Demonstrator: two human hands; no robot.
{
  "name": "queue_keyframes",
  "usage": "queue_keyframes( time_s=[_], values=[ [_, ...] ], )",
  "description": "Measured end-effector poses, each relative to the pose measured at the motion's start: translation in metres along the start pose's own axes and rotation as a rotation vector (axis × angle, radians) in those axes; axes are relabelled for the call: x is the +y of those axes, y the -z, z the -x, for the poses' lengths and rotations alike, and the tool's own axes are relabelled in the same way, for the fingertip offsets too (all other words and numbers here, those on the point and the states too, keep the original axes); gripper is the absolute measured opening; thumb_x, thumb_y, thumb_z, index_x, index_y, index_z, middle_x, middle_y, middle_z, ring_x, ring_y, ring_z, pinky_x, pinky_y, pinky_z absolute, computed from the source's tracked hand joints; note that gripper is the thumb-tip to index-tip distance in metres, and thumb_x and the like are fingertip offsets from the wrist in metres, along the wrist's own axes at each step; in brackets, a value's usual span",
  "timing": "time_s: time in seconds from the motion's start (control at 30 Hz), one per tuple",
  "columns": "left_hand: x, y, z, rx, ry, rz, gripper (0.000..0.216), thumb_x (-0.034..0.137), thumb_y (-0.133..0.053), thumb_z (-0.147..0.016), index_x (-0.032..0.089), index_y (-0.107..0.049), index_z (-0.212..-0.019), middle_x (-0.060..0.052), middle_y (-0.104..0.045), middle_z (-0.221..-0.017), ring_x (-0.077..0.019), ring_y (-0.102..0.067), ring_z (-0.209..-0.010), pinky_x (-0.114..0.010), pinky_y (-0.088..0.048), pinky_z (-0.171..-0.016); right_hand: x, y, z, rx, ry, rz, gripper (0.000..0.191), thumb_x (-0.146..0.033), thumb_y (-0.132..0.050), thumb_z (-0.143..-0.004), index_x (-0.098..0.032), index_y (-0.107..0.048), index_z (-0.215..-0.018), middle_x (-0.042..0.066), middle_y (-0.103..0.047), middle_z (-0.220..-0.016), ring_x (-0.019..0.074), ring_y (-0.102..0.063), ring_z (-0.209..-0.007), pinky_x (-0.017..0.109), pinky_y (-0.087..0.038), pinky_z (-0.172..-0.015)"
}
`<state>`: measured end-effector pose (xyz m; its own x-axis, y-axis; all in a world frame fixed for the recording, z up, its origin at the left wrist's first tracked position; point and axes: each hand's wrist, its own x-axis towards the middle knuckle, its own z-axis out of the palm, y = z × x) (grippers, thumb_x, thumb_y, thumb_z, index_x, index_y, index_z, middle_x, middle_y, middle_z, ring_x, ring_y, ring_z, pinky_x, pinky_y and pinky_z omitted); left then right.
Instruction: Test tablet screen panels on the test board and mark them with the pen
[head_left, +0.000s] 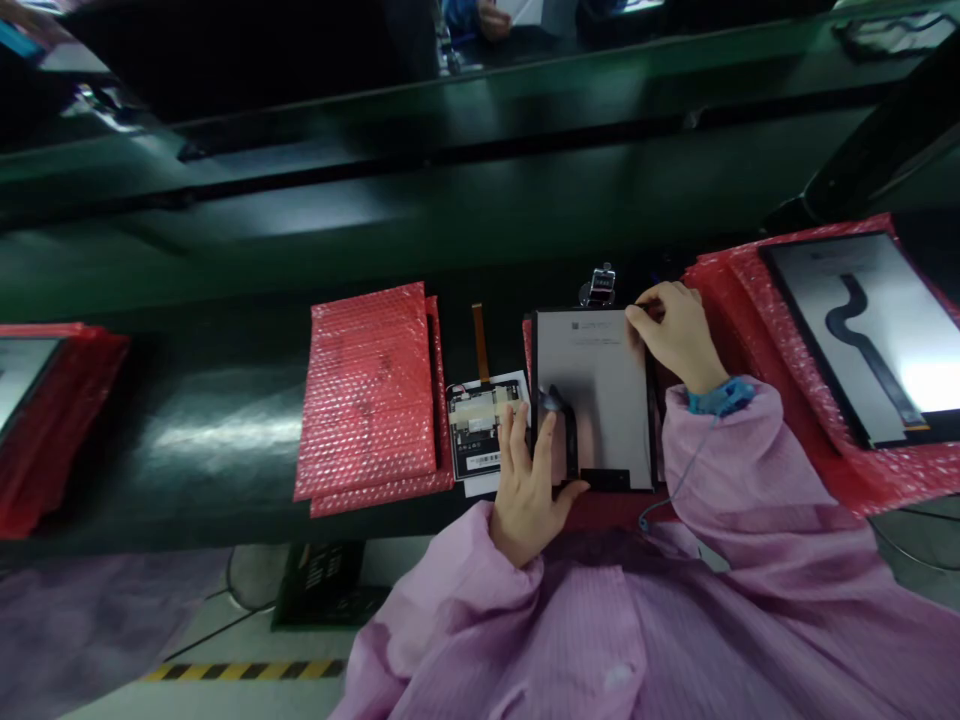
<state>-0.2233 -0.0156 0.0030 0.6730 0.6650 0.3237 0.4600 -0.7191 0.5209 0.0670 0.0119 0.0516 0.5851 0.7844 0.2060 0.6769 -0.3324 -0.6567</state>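
A display panel point(600, 390) lies with its grey back up on the bench in front of me, a dark ribbon cable point(571, 440) folded over its lower left part. At its upper right corner, my right hand point(675, 330) is closed, thumb and fingertips pinching the edge. My left hand point(529, 490) lies open with spread fingers over the panel's lower left edge. Just left of the panel is a small circuit assembly point(474, 440) with an orange flex cable point(480, 342) sticking out towards the back. A metal tally counter point(601, 285) stands behind the panel.
Red bubble-wrap pouches point(367, 390) are stacked to the left. Another grey-backed panel point(862, 335) rests on red bubble wrap at the right. More red wrap point(71, 430) sits at the far left. A blue cord point(686, 470) hangs from my right wristband point(721, 397). Across the bench, another person's hand point(493, 20) shows.
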Motion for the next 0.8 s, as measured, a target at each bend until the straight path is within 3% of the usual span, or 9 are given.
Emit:
queue_keyframes(
  time_s=[0.07, 0.17, 0.37, 0.5, 0.67, 0.73, 0.8],
  values=[
    [0.0, 0.001, 0.002, -0.028, 0.022, 0.018, 0.088, 0.044, -0.072, -0.086, 0.022, -0.025, -0.158, -0.025, -0.022, -0.162, -0.0451, -0.011, -0.155, -0.07, -0.031, -0.117, -0.005, 0.007, 0.003, -0.043, -0.094, -0.206, 0.009, -0.03, -0.059, -0.083, -0.023, -0.053, -0.082, 0.005, -0.06, -0.082, 0.0236, -0.058, -0.086, 0.043, -0.048, -0.085],
    [0.0, 0.003, 0.001, -0.055, 0.043, 0.066, 0.088, 0.037, -0.074, -0.084, 0.022, -0.026, -0.156, -0.024, -0.03, -0.158, -0.0454, -0.013, -0.155, -0.071, -0.031, -0.116, -0.015, 0.015, 0.008, -0.162, -0.21, -0.511, 0.013, -0.035, -0.059, -0.085, -0.024, -0.053, -0.083, 0.002, -0.054, -0.074, 0.0193, -0.055, -0.072, 0.035, -0.046, -0.067],
    [0.0, 0.01, -0.005, 0.084, 0.091, 0.249, 0.057, 0.035, -0.069, -0.089, 0.026, -0.048, -0.141, -0.016, -0.053, -0.137, -0.0338, -0.049, -0.136, -0.055, -0.048, -0.109, -0.023, 0.014, 0.012, -0.194, -0.386, -0.774, 0.017, -0.032, -0.068, -0.077, -0.021, -0.055, -0.079, 0.0, -0.05, -0.069, 0.0125, -0.046, -0.059, 0.028, -0.037, -0.053],
    [-0.005, 0.011, -0.004, 0.114, 0.207, 0.423, 0.035, 0.036, -0.064, -0.094, 0.026, -0.062, -0.127, -0.011, -0.064, -0.126, -0.0272, -0.061, -0.124, -0.045, -0.053, -0.107, -0.029, 0.01, 0.017, -0.233, -0.389, -0.833, 0.021, -0.035, -0.069, -0.077, -0.022, -0.054, -0.081, 0.0, -0.05, -0.07, 0.0132, -0.048, -0.062, 0.029, -0.042, -0.056],
    [-0.013, 0.02, 0.007, 0.104, 0.319, 0.621, 0.052, 0.042, -0.068, -0.09, 0.026, -0.057, -0.139, -0.011, -0.066, -0.135, -0.0266, -0.065, -0.124, -0.043, -0.054, -0.108, -0.036, 0.014, 0.023, -0.299, -0.308, -0.888, 0.024, -0.044, -0.063, -0.084, -0.023, -0.05, -0.086, 0.001, -0.056, -0.077, 0.0145, -0.054, -0.065, 0.029, -0.046, -0.059],
    [-0.017, 0.038, 0.012, 0.175, 0.385, 0.693, 0.052, 0.039, -0.072, -0.087, 0.029, -0.06, -0.137, -0.008, -0.066, -0.137, -0.0262, -0.062, -0.128, -0.043, -0.053, -0.109, -0.03, 0.018, 0.02, -0.219, -0.253, -0.815, 0.026, -0.049, -0.053, -0.091, -0.023, -0.051, -0.091, 0.003, -0.06, -0.083, 0.0157, -0.058, -0.068, 0.03, -0.048, -0.059],
    [-0.024, 0.065, 0.014, 0.328, 0.494, 0.785, 0.051, 0.034, -0.079, -0.081, 0.032, -0.066, -0.131, -0.004, -0.065, -0.138, -0.0251, -0.059, -0.132, -0.037, -0.054, -0.107, -0.018, 0.021, 0.016, -0.015, -0.192, -0.547, 0.022, -0.043, -0.053, -0.092, -0.023, -0.053, -0.1, 0.005, -0.064, -0.088, 0.0183, -0.061, -0.075, 0.033, -0.052, -0.067]
  ],
)
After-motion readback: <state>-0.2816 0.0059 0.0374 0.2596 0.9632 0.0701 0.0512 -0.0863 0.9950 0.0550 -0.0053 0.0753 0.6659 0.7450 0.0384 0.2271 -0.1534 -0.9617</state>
